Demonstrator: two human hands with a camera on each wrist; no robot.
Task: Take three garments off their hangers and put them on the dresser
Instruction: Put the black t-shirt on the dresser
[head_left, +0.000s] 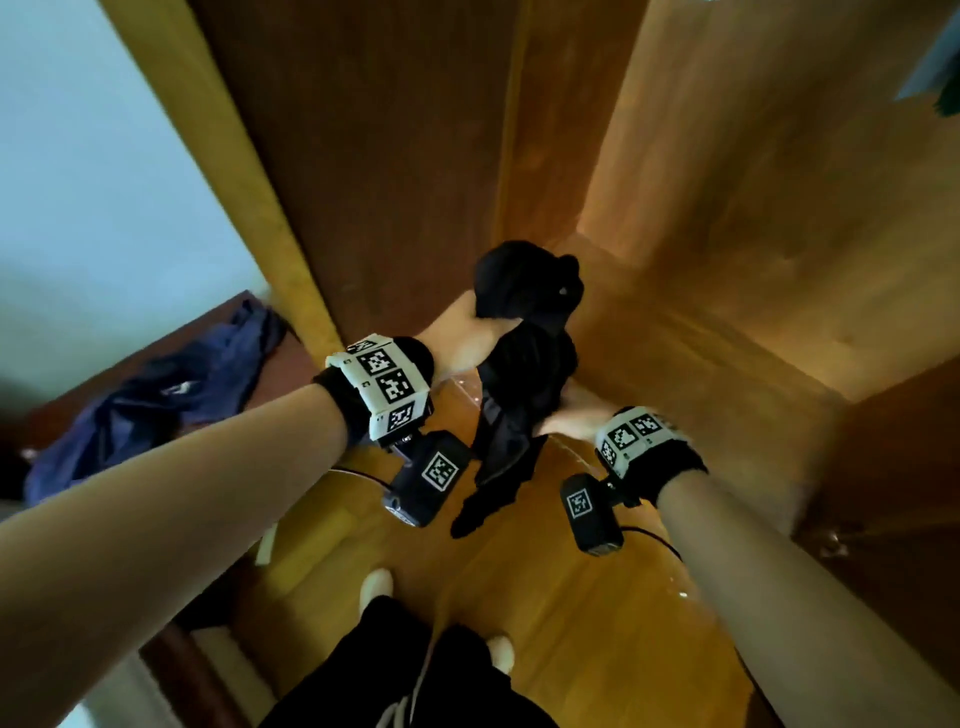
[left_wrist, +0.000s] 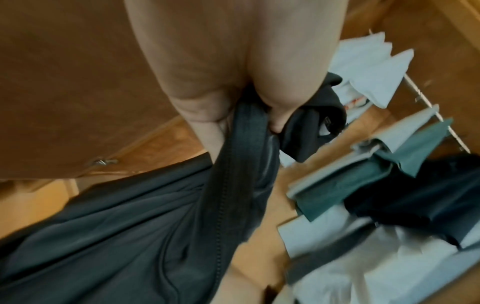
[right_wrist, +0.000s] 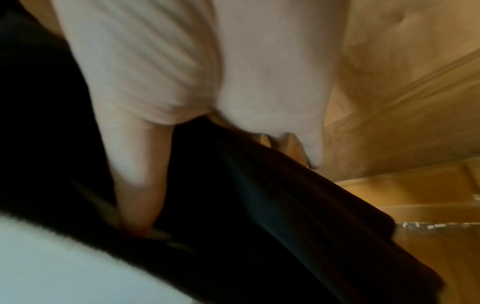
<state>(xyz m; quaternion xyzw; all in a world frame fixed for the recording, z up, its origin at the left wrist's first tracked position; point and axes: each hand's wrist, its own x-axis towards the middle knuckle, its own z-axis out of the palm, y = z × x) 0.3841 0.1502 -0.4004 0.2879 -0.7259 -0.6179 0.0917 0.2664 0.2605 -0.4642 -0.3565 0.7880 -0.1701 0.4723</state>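
A black zip-front garment (head_left: 524, 332) hangs bunched between my two hands in front of the open wardrobe. My left hand (head_left: 467, 332) grips its upper part; in the left wrist view the fingers (left_wrist: 205, 131) and thumb of that left hand (left_wrist: 249, 121) curl round the zipper edge of the garment (left_wrist: 241, 174). My right hand (head_left: 571, 415) holds the fabric lower down. In the right wrist view that hand (right_wrist: 223, 185) has the dark cloth (right_wrist: 272, 216) between thumb and curled fingers. I cannot make out a hanger. A blue garment (head_left: 156, 395) lies crumpled on the dark brown dresser (head_left: 218, 312) at the left.
Several garments hang from the wardrobe rail (left_wrist: 428, 98): white (left_wrist: 371, 72), green (left_wrist: 363, 179) and black (left_wrist: 428, 195). A wooden wardrobe door (head_left: 363, 156) stands between me and the dresser, and another door (head_left: 883, 493) is at the right. Below are the wooden floor (head_left: 571, 597) and my legs (head_left: 415, 675).
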